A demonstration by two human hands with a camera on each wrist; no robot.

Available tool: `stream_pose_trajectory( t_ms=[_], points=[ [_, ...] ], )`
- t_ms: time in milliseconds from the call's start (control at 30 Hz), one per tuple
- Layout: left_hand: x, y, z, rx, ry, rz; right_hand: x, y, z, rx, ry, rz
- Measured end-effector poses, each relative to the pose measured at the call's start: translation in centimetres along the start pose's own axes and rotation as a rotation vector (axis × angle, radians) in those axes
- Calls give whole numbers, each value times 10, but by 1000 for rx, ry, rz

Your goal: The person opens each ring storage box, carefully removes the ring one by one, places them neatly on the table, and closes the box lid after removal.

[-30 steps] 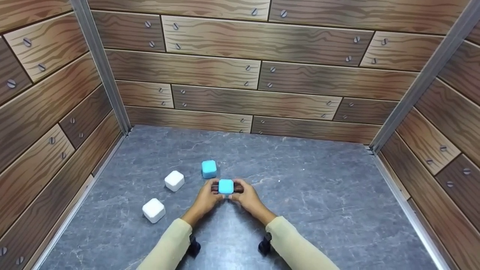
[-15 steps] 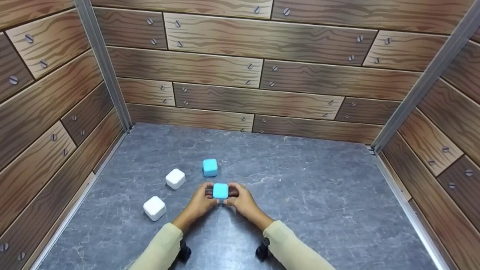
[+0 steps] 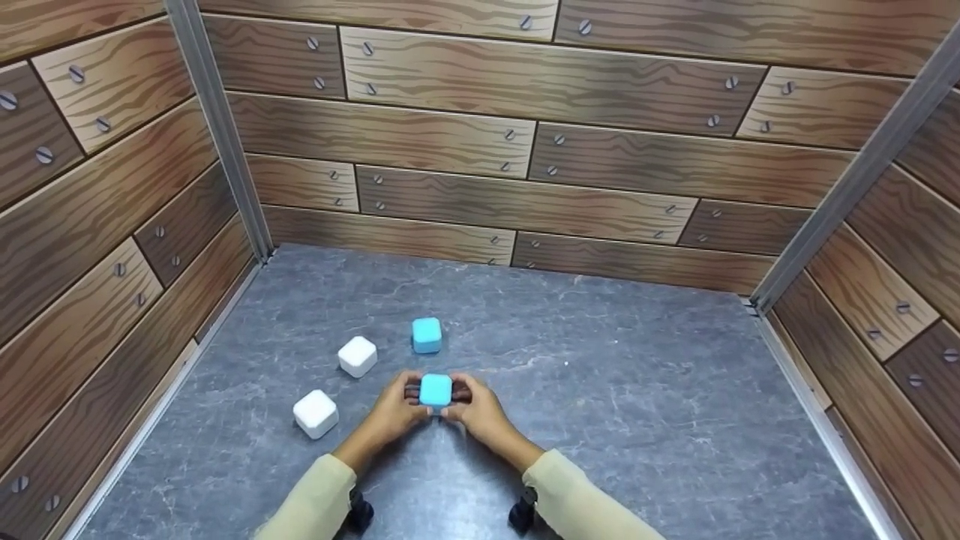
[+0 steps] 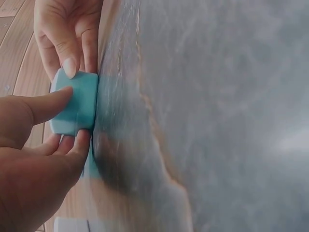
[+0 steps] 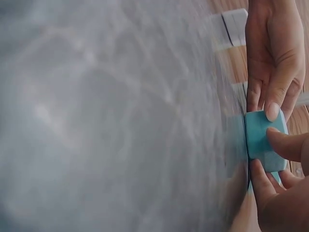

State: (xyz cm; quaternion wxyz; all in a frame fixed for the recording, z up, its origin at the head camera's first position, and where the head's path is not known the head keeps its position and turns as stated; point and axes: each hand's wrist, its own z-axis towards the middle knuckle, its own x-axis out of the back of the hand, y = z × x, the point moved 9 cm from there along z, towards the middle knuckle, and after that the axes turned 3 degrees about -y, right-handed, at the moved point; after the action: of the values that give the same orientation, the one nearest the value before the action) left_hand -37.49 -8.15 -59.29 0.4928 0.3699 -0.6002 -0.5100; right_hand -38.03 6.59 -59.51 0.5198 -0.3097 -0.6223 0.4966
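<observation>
Both hands hold one turquoise block [image 3: 436, 390] with rounded edges between them, its base right at the tabletop. From the left side, my left hand [image 3: 394, 411] has its thumb on the block's near face and its other fingers curled at the side. My right hand [image 3: 478, 411] grips the opposite side in the same way. In the left wrist view both thumbs press the block's face [image 4: 84, 111], their tips close together. Beyond the hands stands a second turquoise block [image 3: 427, 335]. Two white blocks lie to the left, one farther back [image 3: 358, 356] and one nearer [image 3: 316, 414].
The grey marbled tabletop [image 3: 637, 405] is enclosed by wood-patterned panels at the back [image 3: 450, 139], the left [image 3: 67, 225] and the right [image 3: 892, 300]. Metal strips run along the corners and side edges. Dark wrist devices hang under both pale sleeves.
The two hands have drawn the held block nearer to the person and to the left. The other turquoise block and the white ones keep their places; the head view has shifted slightly.
</observation>
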Motion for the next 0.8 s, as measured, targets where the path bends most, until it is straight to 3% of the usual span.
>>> stream_pose_trajectory(
  t_ms=[367,800],
  points=[
    [6,-2,-17,41,9,-31,-11,-7,-11,8,-22,6],
    [11,-2,-28,7,14,-63,-20,-9,-16,19,-51,-31]
  ],
)
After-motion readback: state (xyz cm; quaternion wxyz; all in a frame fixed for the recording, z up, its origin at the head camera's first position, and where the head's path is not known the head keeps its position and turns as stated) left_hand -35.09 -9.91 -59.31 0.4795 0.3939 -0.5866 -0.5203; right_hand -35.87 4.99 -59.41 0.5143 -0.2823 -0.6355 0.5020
